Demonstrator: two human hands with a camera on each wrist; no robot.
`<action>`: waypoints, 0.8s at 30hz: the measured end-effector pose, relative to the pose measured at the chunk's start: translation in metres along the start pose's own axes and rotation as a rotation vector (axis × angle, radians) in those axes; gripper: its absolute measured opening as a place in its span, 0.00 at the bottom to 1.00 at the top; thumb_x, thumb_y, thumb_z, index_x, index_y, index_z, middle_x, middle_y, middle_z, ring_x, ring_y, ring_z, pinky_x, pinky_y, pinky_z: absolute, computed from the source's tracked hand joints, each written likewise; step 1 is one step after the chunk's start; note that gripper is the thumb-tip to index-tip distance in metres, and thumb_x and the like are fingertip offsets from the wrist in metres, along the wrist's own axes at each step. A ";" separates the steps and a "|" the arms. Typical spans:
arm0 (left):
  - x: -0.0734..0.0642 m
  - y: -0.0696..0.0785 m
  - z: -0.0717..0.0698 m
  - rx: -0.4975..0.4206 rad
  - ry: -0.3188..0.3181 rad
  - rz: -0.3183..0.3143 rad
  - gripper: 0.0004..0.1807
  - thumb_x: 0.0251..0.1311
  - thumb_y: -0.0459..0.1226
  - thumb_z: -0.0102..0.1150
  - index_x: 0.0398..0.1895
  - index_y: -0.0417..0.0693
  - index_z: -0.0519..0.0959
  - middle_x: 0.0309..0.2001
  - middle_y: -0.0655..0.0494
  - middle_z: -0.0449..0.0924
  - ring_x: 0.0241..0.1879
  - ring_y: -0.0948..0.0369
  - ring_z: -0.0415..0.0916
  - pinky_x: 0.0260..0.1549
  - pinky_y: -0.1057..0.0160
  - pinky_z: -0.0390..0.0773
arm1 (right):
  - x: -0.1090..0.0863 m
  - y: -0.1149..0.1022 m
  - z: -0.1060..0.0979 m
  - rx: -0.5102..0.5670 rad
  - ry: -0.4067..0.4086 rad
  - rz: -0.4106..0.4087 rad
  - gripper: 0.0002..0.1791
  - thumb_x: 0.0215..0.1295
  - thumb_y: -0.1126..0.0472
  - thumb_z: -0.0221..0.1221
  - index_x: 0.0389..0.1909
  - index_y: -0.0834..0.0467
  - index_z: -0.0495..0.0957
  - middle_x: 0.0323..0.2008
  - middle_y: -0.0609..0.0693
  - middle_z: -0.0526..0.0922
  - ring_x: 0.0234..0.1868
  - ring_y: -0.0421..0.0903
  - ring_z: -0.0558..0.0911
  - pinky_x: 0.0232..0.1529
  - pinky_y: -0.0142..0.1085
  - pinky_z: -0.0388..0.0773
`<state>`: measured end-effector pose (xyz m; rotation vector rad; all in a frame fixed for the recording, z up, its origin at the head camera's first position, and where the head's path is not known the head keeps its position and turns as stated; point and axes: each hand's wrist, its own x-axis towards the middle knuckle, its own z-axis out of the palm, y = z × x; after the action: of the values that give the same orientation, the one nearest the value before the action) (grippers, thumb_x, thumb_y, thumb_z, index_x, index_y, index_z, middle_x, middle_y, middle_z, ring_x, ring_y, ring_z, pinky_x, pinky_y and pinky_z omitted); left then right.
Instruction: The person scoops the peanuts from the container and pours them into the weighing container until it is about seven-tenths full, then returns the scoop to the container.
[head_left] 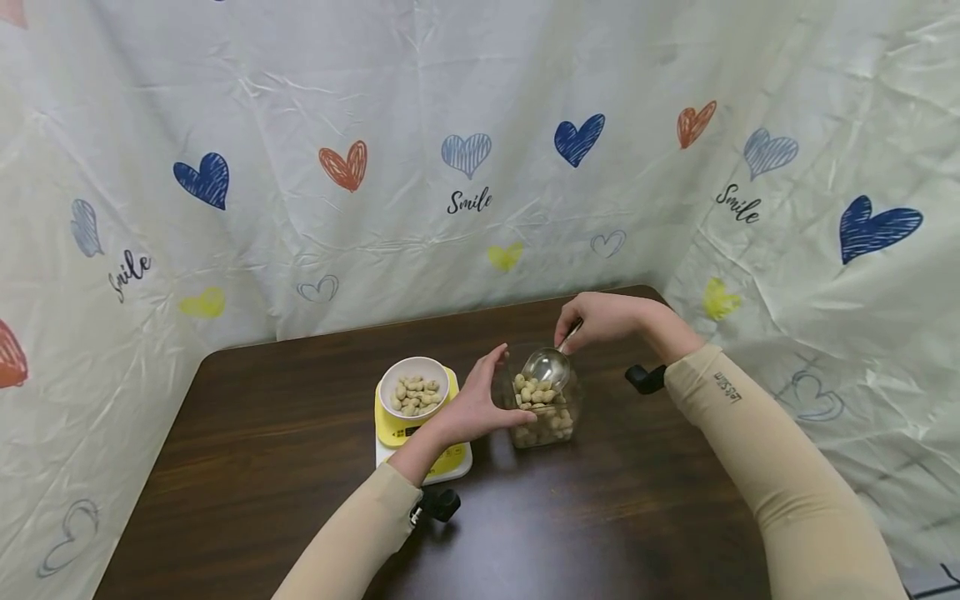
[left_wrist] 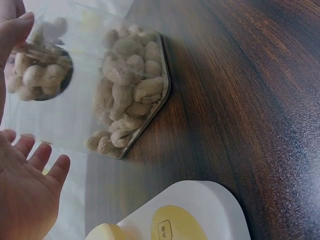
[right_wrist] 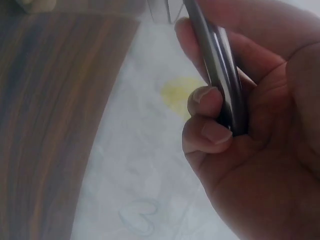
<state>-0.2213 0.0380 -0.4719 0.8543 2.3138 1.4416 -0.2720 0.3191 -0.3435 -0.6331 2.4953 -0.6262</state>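
Observation:
My right hand [head_left: 600, 321] grips the handle [right_wrist: 222, 75] of a metal scoop [head_left: 547, 367], which slants down into a clear container [head_left: 573, 392] of unshelled peanuts [head_left: 540, 396]. Through the container's wall, the left wrist view shows a cluster of peanuts [left_wrist: 40, 77] by a dark rounded edge, apart from the lower pile. My left hand [head_left: 480, 404] holds the container from its left side, thumb in front and fingers behind. Left of it, a white bowl [head_left: 386, 392] with peanuts stands on a yellow and white kitchen scale [head_left: 453, 468], partly hidden by my left arm.
The dark wooden table [head_left: 285, 442] has its back edge along a white curtain [head_left: 405, 250] printed with hearts. The curtain also hangs at both sides. A small black camera is strapped at each wrist.

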 end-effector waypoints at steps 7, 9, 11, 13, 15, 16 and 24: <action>0.000 0.001 0.001 0.009 0.007 -0.006 0.65 0.50 0.59 0.77 0.84 0.64 0.41 0.78 0.55 0.50 0.76 0.55 0.52 0.69 0.50 0.62 | 0.002 0.009 0.003 0.067 -0.015 0.007 0.08 0.66 0.54 0.69 0.43 0.52 0.87 0.46 0.48 0.83 0.48 0.52 0.80 0.47 0.45 0.77; 0.000 0.001 0.001 0.011 0.008 -0.004 0.65 0.50 0.59 0.77 0.84 0.64 0.41 0.78 0.55 0.50 0.75 0.55 0.52 0.69 0.50 0.62 | 0.003 0.009 0.004 0.068 -0.013 0.002 0.08 0.66 0.54 0.69 0.42 0.52 0.88 0.46 0.48 0.83 0.47 0.52 0.80 0.47 0.45 0.78; -0.001 0.001 0.001 0.012 0.011 -0.001 0.65 0.51 0.58 0.76 0.84 0.63 0.41 0.78 0.54 0.50 0.75 0.54 0.53 0.69 0.49 0.62 | 0.004 0.009 0.004 0.066 -0.007 0.002 0.08 0.66 0.54 0.69 0.42 0.51 0.87 0.46 0.48 0.83 0.47 0.51 0.80 0.46 0.45 0.78; -0.001 0.002 0.001 0.012 0.013 0.001 0.66 0.50 0.58 0.77 0.84 0.61 0.41 0.78 0.53 0.51 0.76 0.54 0.53 0.69 0.49 0.62 | 0.004 0.009 0.003 0.064 0.004 0.003 0.07 0.66 0.54 0.69 0.42 0.51 0.88 0.46 0.47 0.83 0.47 0.51 0.80 0.46 0.44 0.78; -0.001 0.002 0.001 0.011 0.014 0.002 0.65 0.51 0.58 0.77 0.84 0.60 0.42 0.78 0.51 0.51 0.75 0.54 0.53 0.69 0.49 0.62 | 0.004 0.011 0.001 0.064 0.018 0.008 0.07 0.66 0.55 0.69 0.42 0.50 0.88 0.46 0.47 0.84 0.47 0.50 0.80 0.47 0.44 0.77; -0.001 0.002 0.001 0.011 0.014 0.003 0.65 0.51 0.57 0.77 0.84 0.60 0.42 0.78 0.50 0.51 0.75 0.54 0.53 0.69 0.49 0.62 | 0.003 0.011 0.001 0.065 0.024 0.007 0.07 0.66 0.55 0.69 0.42 0.50 0.88 0.46 0.47 0.84 0.47 0.49 0.80 0.47 0.44 0.77; -0.001 0.001 0.001 0.029 0.013 -0.007 0.65 0.50 0.59 0.76 0.84 0.65 0.41 0.78 0.53 0.51 0.76 0.54 0.53 0.69 0.49 0.62 | 0.000 0.014 -0.002 0.085 0.019 0.002 0.09 0.67 0.54 0.69 0.44 0.51 0.88 0.47 0.47 0.83 0.49 0.49 0.79 0.49 0.44 0.76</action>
<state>-0.2197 0.0387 -0.4711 0.8462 2.3507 1.4178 -0.2774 0.3313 -0.3494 -0.5950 2.4721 -0.7369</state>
